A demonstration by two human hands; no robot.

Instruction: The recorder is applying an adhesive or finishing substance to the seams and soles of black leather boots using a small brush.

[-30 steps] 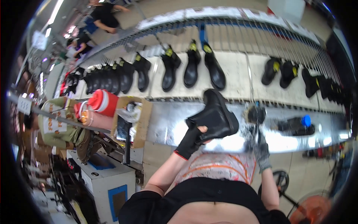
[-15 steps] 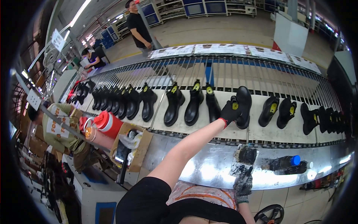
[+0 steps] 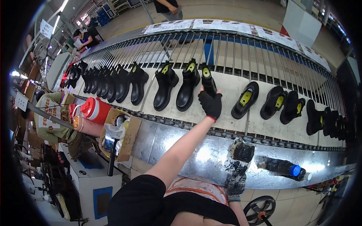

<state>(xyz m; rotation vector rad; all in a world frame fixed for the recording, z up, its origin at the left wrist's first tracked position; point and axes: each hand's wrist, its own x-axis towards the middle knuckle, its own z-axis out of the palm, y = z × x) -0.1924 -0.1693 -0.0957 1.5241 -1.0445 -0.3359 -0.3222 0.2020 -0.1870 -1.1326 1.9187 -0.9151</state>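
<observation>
My left hand (image 3: 210, 103), in a black fingerless glove, is closed around the front of a black ankle boot (image 3: 208, 81) with a yellow-green insole. The boot is on the pale conveyor belt (image 3: 147, 113), its toe hidden by the hand. Right of it, another black boot (image 3: 245, 100) stands apart on the belt. My right hand (image 3: 236, 184), in a grey knitted glove smeared black, is low over the metal ledge (image 3: 200, 154). Its fingers look closed, but what they hold blends into the dark stains. Just beyond them sits a black-caked block (image 3: 243, 151).
More black boots (image 3: 166, 84) line the belt on both sides. A blue-capped dark bottle (image 3: 283, 166) lies on the ledge at right. At left are a red-and-white jug (image 3: 96, 110) and a cardboard box (image 3: 130, 137) of odds and ends. Co-workers (image 3: 56, 116) are nearby.
My left hand has let go of the boot that was tipped sole-out, now resting on the belt. It has moved left onto the neighbouring boot. The whole view has shifted.
</observation>
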